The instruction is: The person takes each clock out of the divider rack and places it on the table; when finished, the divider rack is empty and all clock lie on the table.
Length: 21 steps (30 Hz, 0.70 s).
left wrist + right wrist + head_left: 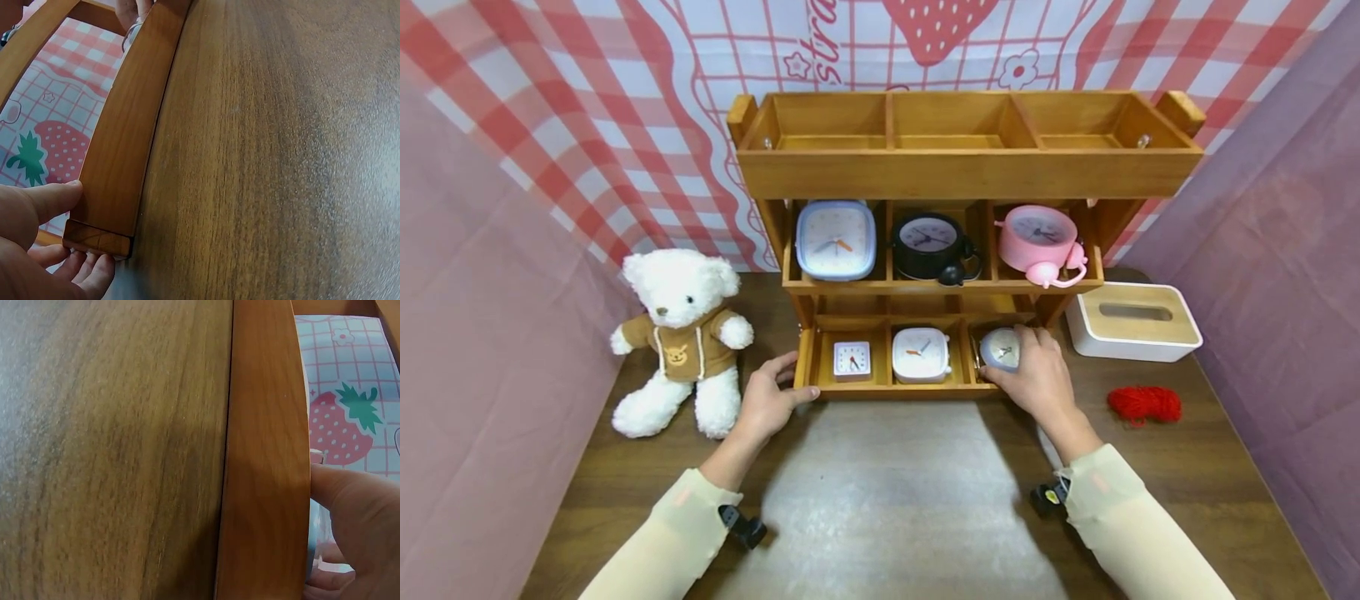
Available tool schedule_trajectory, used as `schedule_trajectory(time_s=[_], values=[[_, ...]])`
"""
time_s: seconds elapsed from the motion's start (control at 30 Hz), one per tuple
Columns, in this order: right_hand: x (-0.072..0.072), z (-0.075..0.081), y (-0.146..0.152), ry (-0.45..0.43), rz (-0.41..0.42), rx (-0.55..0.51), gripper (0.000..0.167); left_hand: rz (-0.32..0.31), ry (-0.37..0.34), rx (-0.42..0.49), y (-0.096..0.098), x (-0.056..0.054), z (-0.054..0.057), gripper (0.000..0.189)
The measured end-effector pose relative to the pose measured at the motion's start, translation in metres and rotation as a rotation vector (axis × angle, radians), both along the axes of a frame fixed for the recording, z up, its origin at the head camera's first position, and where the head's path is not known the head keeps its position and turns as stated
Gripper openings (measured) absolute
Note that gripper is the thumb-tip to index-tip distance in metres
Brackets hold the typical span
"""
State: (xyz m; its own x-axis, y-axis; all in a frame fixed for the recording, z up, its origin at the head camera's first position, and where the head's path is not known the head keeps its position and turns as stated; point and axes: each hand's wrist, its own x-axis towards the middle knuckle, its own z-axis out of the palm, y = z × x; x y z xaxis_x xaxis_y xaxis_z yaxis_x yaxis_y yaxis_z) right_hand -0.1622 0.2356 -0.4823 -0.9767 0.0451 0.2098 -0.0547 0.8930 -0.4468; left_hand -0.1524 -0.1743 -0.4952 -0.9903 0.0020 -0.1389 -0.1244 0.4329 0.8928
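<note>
A three-tier wooden shelf [970, 175] stands against the cloth backdrop. My left hand [769, 398] grips the left end of its bottom tier; in the left wrist view, the thumb lies by the front board [119, 144] and the fingers curl around its end. A small round alarm clock [1002, 348] sits in the bottom right compartment, pinched by my right hand [1036, 373]. In the right wrist view, the front board [265, 456] partly hides this clock. To its left in the bottom tier are a white rounded clock [921, 353] and a small square clock [852, 360].
The middle tier holds a blue-rimmed square clock [837, 240], a black clock [928, 246] and a pink clock [1039, 240]. A white teddy bear [679, 350] sits at left. At right are a tissue box [1135, 321] and red yarn [1145, 403] on the wooden table [887, 500].
</note>
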Motion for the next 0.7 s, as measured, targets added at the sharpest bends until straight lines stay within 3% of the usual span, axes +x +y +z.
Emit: schedule_trajectory(time_s=[0.33, 0.7], values=[[-0.0011, -0.0023, 0.0002, -0.039, 0.028, -0.046, 0.092, 0.011, 0.005, -0.006, -0.0005, 0.0010, -0.0001, 0.074], [-0.0021, -0.0056, 0.0042, 0.073, 0.020, -0.059, 0.086, 0.013, 0.008, 0.012, -0.0010, 0.0009, -0.0019, 0.073]])
